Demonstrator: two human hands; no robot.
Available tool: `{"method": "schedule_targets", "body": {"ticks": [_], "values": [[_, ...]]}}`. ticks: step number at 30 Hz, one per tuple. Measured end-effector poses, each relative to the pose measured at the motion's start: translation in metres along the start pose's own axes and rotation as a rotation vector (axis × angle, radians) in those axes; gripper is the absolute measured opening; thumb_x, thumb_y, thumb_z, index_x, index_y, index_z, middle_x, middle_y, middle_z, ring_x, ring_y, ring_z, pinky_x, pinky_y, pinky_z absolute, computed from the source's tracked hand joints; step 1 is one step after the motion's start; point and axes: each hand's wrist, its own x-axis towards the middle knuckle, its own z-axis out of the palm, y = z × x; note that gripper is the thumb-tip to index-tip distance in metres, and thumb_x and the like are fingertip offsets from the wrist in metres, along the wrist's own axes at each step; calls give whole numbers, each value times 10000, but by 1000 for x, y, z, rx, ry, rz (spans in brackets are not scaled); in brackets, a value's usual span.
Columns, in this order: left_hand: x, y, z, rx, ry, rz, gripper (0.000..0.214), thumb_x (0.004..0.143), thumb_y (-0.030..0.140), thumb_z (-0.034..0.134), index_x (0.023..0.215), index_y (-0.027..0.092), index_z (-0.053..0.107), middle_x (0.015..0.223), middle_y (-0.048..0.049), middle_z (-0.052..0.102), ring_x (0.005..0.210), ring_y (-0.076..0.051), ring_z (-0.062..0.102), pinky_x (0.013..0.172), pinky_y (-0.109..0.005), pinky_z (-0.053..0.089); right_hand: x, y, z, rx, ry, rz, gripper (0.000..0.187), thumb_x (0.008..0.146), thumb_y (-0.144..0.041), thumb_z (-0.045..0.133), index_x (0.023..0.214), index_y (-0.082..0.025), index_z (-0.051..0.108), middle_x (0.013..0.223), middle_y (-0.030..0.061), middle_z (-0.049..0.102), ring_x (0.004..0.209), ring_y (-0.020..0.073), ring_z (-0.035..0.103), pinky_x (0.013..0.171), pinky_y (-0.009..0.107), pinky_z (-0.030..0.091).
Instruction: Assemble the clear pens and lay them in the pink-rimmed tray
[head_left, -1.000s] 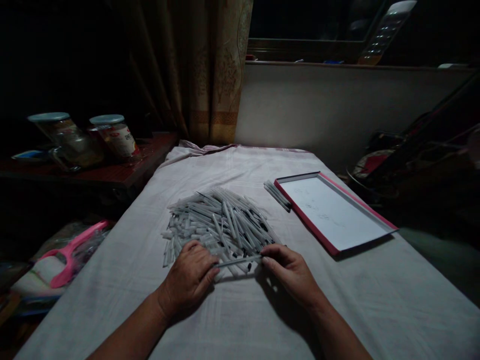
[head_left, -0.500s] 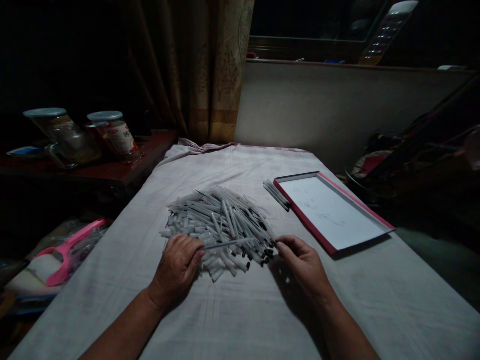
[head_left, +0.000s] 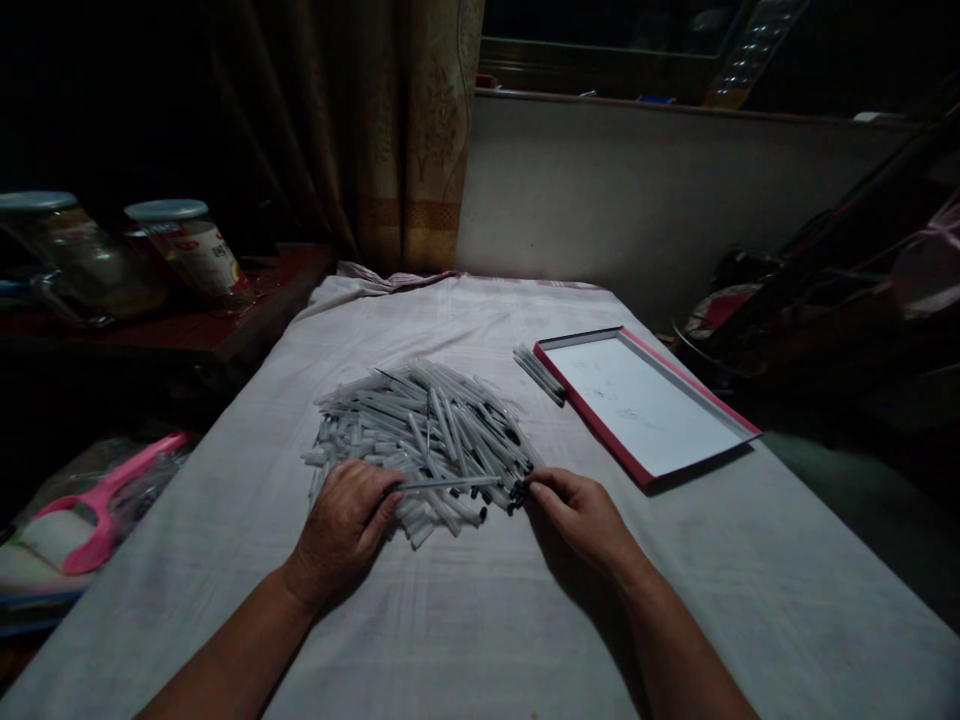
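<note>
My left hand [head_left: 346,520] is closed on a thin, clear-barrelled pen [head_left: 450,483], gripping its left end between thumb and forefinger. The pen lies nearly level over the front of a heap of similar pens and clear pen parts [head_left: 420,410], several with black ends. At the heap's right edge, my right hand [head_left: 581,515] is pinched shut close to the pen's right end. Small black pieces [head_left: 519,492] sit by its fingertips; what it holds is too small to make out.
A shallow red-edged tray [head_left: 645,410] with a white inside lies right of the heap. Several pens [head_left: 538,374] rest side by side against its left edge. Jars [head_left: 191,250] stand on a dark red table [head_left: 255,325] at left; below is a pink plastic handle [head_left: 112,495].
The whole view has shifted, so the table and heap appear further left and up. My right hand has come nearer the pen's right end. My left hand keeps the pen.
</note>
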Motion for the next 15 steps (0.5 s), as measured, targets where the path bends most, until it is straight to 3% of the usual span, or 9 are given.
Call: {"method": "schedule_targets", "body": {"ticks": [3, 7, 11, 15], "values": [[0, 0, 1, -9, -11, 3, 125, 963, 220, 508, 1061, 193, 582, 861, -35, 671, 807, -197, 608, 831, -370, 457, -2, -6, 1, 68, 29, -21, 303, 821, -432, 577, 806, -182, 749, 752, 72, 737, 730, 227, 673, 684, 312, 503], [0, 3, 2, -20, -28, 40, 125, 962, 207, 507, 1069, 196, 569, 871, -34, 676, 810, -192, 610, 866, -379, 453, -6, -15, 11, 173, -76, -20, 386, 862, -508, 543, 769, -170, 706, 674, 48, 688, 592, 160, 598, 568, 258, 454], [2, 7, 1, -32, -23, 40, 125, 956, 214, 509, 1063, 208, 572, 850, -26, 675, 795, -184, 618, 864, -366, 464, -10, -19, 21, 182, -150, -57, 356, 870, -452, 552, 690, -168, 670, 624, 19, 636, 578, 134, 553, 538, 230, 417], [2, 7, 0, -26, -38, 34, 123, 958, 223, 496, 1054, 221, 573, 847, -22, 684, 789, -182, 631, 865, -366, 470, -10, -24, 19, 254, -135, -27, 294, 811, -427, 619, 684, -167, 676, 597, 5, 611, 568, 134, 539, 545, 237, 426]]}}
